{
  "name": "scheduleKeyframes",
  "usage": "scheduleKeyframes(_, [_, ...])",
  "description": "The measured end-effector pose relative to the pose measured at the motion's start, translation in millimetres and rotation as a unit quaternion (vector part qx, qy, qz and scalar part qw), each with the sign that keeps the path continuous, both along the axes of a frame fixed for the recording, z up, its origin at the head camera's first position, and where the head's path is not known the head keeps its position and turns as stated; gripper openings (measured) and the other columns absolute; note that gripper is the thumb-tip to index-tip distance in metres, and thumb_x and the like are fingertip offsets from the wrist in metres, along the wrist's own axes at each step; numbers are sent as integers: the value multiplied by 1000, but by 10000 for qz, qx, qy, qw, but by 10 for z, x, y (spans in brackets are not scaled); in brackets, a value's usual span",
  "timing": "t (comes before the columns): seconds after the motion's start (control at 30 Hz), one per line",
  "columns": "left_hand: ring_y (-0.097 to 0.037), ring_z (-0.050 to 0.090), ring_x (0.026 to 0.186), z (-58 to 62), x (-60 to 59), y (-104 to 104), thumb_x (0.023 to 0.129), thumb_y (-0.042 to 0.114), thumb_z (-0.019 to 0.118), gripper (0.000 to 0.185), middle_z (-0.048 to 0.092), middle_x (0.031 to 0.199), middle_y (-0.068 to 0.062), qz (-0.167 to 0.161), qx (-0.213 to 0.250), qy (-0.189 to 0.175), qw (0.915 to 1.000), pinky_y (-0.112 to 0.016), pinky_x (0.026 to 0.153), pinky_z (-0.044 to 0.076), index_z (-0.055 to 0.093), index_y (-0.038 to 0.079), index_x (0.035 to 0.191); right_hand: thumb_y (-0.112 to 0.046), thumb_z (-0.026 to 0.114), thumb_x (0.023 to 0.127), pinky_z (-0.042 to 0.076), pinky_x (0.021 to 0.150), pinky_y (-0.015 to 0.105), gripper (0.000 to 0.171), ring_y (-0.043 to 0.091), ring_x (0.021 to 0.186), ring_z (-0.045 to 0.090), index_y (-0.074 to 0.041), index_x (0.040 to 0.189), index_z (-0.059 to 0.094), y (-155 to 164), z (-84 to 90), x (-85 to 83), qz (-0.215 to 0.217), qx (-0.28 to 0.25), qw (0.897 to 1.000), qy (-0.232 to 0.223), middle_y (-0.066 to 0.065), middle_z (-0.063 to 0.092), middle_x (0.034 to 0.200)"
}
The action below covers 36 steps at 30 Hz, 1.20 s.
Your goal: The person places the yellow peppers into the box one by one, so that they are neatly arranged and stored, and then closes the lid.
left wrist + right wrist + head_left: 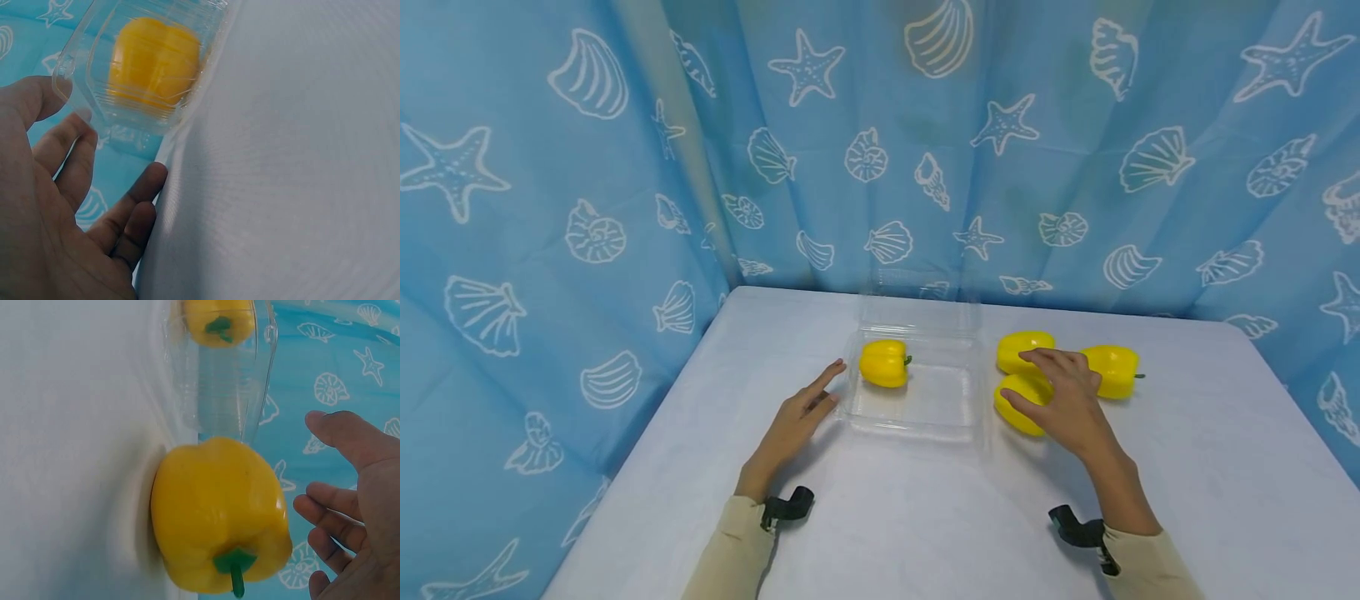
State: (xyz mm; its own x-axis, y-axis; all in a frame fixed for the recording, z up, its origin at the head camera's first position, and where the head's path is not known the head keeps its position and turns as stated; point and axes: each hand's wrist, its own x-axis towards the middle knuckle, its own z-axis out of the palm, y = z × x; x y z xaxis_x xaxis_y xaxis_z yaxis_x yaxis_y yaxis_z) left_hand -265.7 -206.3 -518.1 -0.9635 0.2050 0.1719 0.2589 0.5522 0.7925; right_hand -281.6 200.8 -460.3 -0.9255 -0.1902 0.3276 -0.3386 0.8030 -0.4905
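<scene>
A clear plastic clamshell box (940, 392) stands with its lid raised at the back. One yellow bell pepper (882, 364) lies inside, at the box's left. My left hand (796, 423) is at the box's left wall, fingers extended; in the left wrist view its thumb and fingertips are by the rim. Right of the box, my right hand (1066, 400) hovers above a front yellow bell pepper (1021, 406), thumb and fingers spread. The right wrist view has this bell pepper (219, 512) apart from the fingers, green stem toward the camera.
Two further yellow bell peppers lie beyond the right hand: one at the back (1024, 346), one to the right (1116, 371). A white cloth covers the table (910, 517). A blue curtain (880, 125) with shells and starfish hangs behind and at the left.
</scene>
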Motion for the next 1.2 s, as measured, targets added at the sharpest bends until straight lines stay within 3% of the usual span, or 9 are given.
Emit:
scheduleKeyframes(0.17, [-22,57,115,6,7,10,106,30,51,50,33,157,19,63,18,-53,10000,-51,101,42,38,37,155,-38,80,85,22,95,66,63,41,128,33,-5,134,59,75,5,46,-92,-3,10000,-16,20,50,139])
scheduleKeyframes(0.43, [-20,58,107,22,13,12,107,33,49,50,34,157,18,77,-22,-35,10000,-50,96,44,38,33,155,-41,79,85,20,97,68,65,42,128,32,-6,136,58,142,-10,84,-162,-1,9998,-92,21,49,141])
scheduleKeyframes(1.2, [-22,58,106,12,0,22,106,32,50,50,34,157,17,115,-79,-101,9999,-50,94,44,38,38,155,-58,77,81,15,96,70,83,47,131,25,-5,140,53,224,-75,105,-249,209,9980,-534,25,43,145])
